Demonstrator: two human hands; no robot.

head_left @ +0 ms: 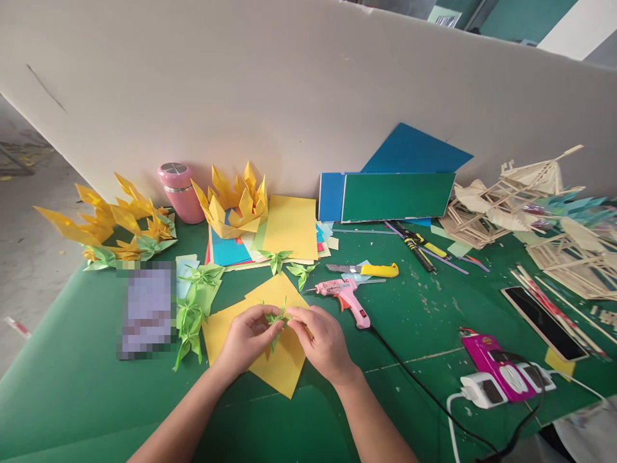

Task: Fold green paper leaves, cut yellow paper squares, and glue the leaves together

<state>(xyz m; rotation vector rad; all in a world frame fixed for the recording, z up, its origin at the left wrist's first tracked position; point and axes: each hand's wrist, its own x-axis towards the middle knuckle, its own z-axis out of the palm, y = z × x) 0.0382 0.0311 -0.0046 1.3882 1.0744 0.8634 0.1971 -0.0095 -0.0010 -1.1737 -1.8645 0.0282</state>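
Between my two hands is a small green paper flower (274,319), its thin petals sticking out past the fingertips. My left hand (249,335) pinches it from the left. From the right, my right hand (322,337) has thumb and fingers closed on its other side. Beneath them, yellow paper sheets (284,379) overlap on the green table. Several finished green paper flowers (189,321) lie left of my left hand, and two more green flowers (301,275) sit just beyond the sheets. A pink glue gun (348,299) lies right of my right hand.
A utility knife (371,270) lies behind the glue gun. Yellow paper crowns (236,209) and a pink thermos (182,196) stand at the back left. Wooden stick models (486,206), a phone (542,321) and a magenta power strip (499,366) with cords occupy the right.
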